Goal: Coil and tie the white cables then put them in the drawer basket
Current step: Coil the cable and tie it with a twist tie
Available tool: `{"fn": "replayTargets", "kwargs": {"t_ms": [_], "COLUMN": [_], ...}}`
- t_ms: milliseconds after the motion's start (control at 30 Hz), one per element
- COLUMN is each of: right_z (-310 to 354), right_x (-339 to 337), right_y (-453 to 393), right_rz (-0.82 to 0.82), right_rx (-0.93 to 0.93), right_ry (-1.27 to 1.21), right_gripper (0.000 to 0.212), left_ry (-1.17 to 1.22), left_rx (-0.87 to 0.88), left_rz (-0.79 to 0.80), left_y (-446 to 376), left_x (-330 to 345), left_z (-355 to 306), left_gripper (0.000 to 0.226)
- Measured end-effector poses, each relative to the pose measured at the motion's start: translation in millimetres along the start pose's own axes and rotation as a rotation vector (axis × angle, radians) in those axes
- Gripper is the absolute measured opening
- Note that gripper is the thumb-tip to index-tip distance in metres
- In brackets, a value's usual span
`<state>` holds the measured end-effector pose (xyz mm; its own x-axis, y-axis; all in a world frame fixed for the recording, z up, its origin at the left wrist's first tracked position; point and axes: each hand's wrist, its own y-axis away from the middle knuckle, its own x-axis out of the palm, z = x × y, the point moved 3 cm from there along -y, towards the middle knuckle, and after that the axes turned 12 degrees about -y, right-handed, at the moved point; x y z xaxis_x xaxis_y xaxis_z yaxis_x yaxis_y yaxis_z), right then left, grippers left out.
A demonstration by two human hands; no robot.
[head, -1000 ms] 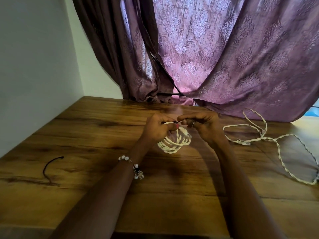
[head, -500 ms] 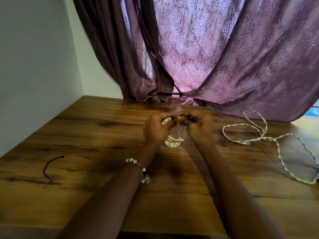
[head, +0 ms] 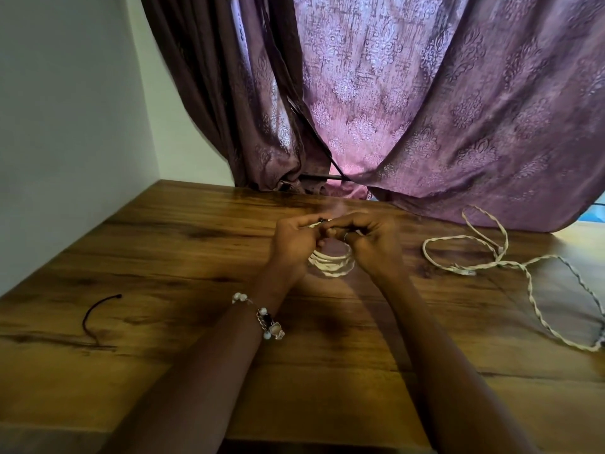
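Since a second ago both hands have closed in over the coiled cable [head: 332, 264], hiding more of it. Left hand [head: 296, 240] and right hand [head: 373, 242] pinch its top, likely a dark tie; loops hang toward 6 o'clock. Loose cable [head: 465, 237] lies at 3 o'clock on the desk [head: 183, 257]. No legible writing.

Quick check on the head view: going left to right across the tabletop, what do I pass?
Black tie lying loose on the wooden table → left hand → coiled white cable held between both hands → right hand → uncoiled white cable sprawled at the right.
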<state>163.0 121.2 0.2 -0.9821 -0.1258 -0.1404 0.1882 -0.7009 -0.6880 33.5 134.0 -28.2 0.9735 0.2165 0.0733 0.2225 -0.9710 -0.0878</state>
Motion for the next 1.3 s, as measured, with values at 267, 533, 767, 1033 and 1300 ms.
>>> {"fn": "replayTargets", "kwargs": {"t_ms": [267,533,767,1033,1300], "right_z": [-8,-8,-20,-23,-32], "right_x": [-6,-16,-26,-17,-24], "right_y": [0,3,5,13,14], "right_rz": [0.149,0.243,-0.061,-0.095,-0.199], "right_rx": [-0.096,0.317,0.677,0.962,1.07], "right_ry": [0.228,-0.173,-0.551,-0.877,-0.782], "right_gripper": [0.038,0.03,0.03,0.029,0.018], "left_ry": [0.269,-0.072,-0.66,-0.76,-0.743], "left_rx": [-0.181,0.119,0.733,1.059,1.072], "left_rz": [0.208,0.17,0.18,0.077,0.12], "left_y": [-9,2,10,21,25], "left_x": [-11,-16,-11,-6,4], "left_z": [-8,-17,-27,-37,-35], "left_gripper": [0.016,0.013,0.026,0.032,0.029]}}
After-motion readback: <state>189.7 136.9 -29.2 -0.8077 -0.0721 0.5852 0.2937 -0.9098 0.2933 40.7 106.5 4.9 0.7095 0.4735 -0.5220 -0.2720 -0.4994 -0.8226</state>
